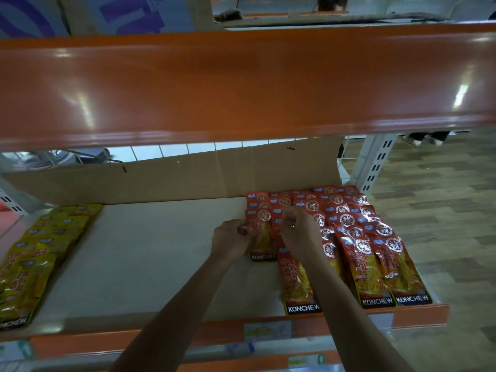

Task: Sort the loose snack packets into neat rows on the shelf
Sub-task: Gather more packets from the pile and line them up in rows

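Red packet [261, 244] flat on shelf [161, 251], pinched at near-left edge by left hand [230, 237]; long axis running away from the wrists; right hand [295, 232] curled just right of it, hold unclear.

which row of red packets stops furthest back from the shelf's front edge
The leftmost red row, whose edge the left hand pinches. Its front packet ends well behind the front packets of the other red rows.

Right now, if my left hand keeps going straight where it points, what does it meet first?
The leftmost red KONCHEW packet; your left hand seems to pinch its left edge.
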Tool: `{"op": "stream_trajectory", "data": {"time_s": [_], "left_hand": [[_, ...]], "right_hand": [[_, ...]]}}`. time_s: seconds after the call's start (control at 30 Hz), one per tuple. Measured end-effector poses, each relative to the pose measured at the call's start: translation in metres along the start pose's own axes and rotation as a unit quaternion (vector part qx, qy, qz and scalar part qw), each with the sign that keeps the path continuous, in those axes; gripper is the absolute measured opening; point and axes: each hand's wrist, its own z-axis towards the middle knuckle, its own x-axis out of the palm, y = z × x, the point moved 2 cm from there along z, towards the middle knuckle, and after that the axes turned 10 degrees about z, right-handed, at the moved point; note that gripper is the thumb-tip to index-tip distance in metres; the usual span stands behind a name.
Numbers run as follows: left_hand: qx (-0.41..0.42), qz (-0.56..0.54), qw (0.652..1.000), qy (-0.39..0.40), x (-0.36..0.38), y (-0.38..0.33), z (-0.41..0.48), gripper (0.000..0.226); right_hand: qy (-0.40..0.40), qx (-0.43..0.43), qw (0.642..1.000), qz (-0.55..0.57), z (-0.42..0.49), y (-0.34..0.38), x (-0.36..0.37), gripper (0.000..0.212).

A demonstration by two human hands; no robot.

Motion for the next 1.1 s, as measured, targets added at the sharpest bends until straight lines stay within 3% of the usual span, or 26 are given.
{"op": "stream_trajectory", "data": {"time_s": [0.13,0.3,0.4,0.5,0.8,0.97,1.1], "left_hand": [[0.013,0.047,0.999,-0.002,-0.002,0.002,0.000,0.031],[-0.009,0.027,0.999,-0.020,-0.019,0.017,-0.007,0.048],[0.012,0.058,0.997,-0.049,-0.043,0.035,-0.020,0.042],[0.040,0.114,0.987,-0.103,-0.076,0.066,-0.039,0.042],[-0.002,0.228,0.941,-0.252,-0.220,0.238,-0.128,0.035],[-0.058,0.258,0.923,-0.279,-0.292,0.342,-0.181,0.036],[-0.116,0.267,0.908,-0.300,-0.337,0.409,-0.211,0.038]], "right_hand": [[0.000,-0.005,1.000,-0.016,0.000,0.004,0.005,0.037],[-0.002,-0.054,0.997,-0.046,-0.009,0.021,0.029,0.028],[0.030,-0.091,0.993,-0.069,-0.020,0.036,0.061,0.023],[0.072,-0.117,0.988,-0.076,-0.039,0.060,0.105,0.035],[0.155,-0.209,0.964,-0.046,-0.144,0.159,0.289,0.035],[0.201,-0.241,0.950,0.003,-0.211,0.210,0.394,0.029],[0.250,-0.290,0.924,-0.002,-0.252,0.238,0.467,0.036]]}}
